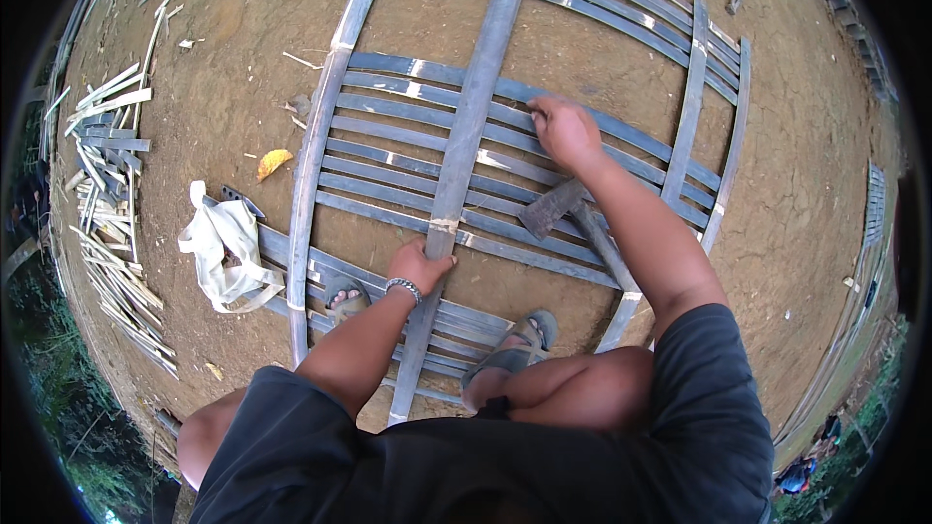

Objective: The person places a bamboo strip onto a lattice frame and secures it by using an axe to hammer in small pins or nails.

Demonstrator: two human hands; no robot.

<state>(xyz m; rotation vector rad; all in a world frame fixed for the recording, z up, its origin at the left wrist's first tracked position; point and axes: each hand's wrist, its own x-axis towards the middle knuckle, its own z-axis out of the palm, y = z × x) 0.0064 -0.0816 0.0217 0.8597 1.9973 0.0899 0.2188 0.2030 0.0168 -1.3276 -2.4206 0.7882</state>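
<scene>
A long bamboo slat (464,150) runs away from the squatting person across a lattice panel (621,150) on bare earth; the left hand (419,267) clasps its near end, the right hand (565,131) presses crosswise strips farther along, fingers flat.

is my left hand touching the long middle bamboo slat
Touching. The head view shows the left hand gripping the middle slat, fingers wrapped over its edge near a binding.

1. The bamboo slat frame (456,150) is weathered blue-grey, with pale glints on some slats.
2. The ground (233,87) is reddish brown earth.
3. At left, a cloth bag (225,247) is off-white.
4. A fallen leaf (273,162) is yellow-orange.
5. Far-left split bamboo strips (107,184) are pale cream.
6. Near, the shirt (544,466) is dark charcoal.
</scene>
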